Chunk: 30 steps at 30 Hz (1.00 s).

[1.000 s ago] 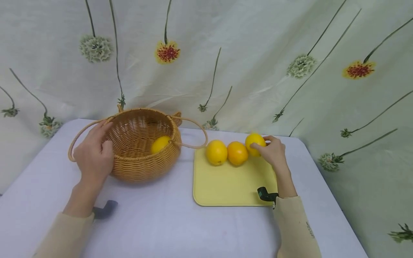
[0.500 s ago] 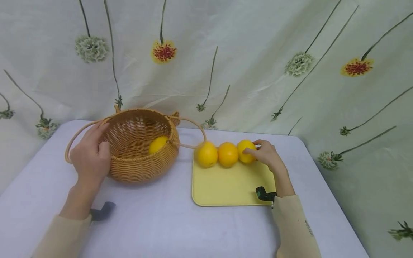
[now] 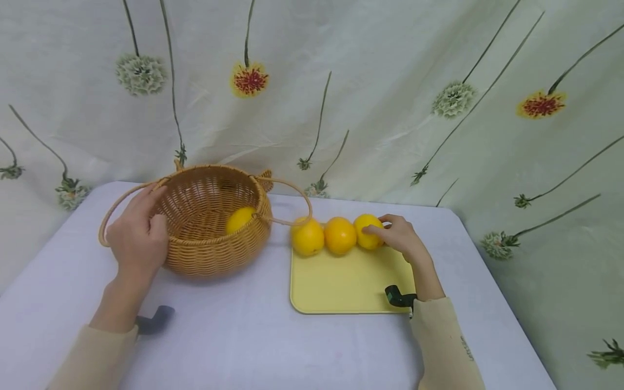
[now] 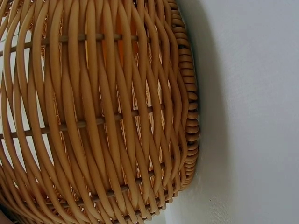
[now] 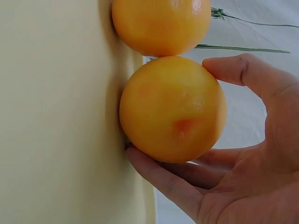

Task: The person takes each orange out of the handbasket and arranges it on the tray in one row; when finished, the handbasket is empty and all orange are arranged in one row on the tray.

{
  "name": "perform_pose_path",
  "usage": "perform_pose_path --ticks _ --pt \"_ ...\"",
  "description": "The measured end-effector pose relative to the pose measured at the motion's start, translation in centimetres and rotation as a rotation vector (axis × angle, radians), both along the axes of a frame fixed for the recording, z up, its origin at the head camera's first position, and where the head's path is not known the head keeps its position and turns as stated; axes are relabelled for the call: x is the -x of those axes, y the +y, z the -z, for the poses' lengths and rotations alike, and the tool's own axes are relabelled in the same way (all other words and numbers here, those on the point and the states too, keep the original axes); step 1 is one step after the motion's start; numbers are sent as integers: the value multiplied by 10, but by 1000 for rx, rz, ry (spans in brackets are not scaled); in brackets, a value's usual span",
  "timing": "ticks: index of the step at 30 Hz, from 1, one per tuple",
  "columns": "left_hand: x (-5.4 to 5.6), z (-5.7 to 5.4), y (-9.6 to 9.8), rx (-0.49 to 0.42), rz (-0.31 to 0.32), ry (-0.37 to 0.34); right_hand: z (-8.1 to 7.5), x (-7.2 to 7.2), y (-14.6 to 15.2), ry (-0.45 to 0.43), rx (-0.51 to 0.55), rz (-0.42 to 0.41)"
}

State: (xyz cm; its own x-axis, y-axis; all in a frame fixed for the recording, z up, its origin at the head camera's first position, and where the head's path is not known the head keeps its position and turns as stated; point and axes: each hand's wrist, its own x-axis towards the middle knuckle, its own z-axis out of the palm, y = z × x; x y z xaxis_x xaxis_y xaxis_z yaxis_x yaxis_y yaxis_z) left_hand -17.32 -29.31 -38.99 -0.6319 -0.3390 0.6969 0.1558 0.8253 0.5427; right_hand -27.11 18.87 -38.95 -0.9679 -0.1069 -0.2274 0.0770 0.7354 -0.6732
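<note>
My left hand (image 3: 138, 233) grips the left rim of a round wicker basket (image 3: 219, 257), near one of its loop handles. Its woven side (image 4: 93, 116) fills most of the left wrist view; the fingers are hidden inside. One yellow fruit (image 3: 240, 219) lies in the basket. At the right, my right hand (image 3: 402, 238) holds a yellow-orange orange (image 3: 369, 232) between thumb and fingers. In the right wrist view this orange (image 5: 173, 109) touches the neighbouring orange (image 5: 161, 23) and sits against the tray. Another orange (image 3: 307, 237) ends the row on the left.
The pale yellow tray (image 3: 351, 284) lies on a white-covered table (image 3: 234, 336), with the three fruits along its back edge. The basket's right handle (image 3: 304, 197) reaches over to the leftmost orange. A flowered cloth (image 3: 380, 108) hangs behind the table.
The row of three oranges has slid left along the tray's back edge. My right hand has moved left and slightly down with the rightmost orange. The left hand keeps its grip on the basket.
</note>
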Motion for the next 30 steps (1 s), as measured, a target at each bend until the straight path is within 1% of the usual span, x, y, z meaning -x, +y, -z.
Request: perform_pose_path --ticks 7,10,13,15,19,26,30 --pt "3 -3 -1 5 -5 4 -5 5 1 10 -22 -26" --pt "1 -2 0 4 -3 -7 -3 5 2 18 -41 -26" --pt "-2 -1 1 3 -1 -12 0 4 2 18 -38 -18" --pt "-2 -2 1 5 2 -5 1 3 2 28 -25 -16" --pt "-4 1 -1 9 -2 11 5 0 0 46 -2 -19" --pt "3 2 0 12 10 15 -1 0 3 119 -17 20" --pt "0 2 -1 20 -1 21 -2 -1 1 164 -20 23"
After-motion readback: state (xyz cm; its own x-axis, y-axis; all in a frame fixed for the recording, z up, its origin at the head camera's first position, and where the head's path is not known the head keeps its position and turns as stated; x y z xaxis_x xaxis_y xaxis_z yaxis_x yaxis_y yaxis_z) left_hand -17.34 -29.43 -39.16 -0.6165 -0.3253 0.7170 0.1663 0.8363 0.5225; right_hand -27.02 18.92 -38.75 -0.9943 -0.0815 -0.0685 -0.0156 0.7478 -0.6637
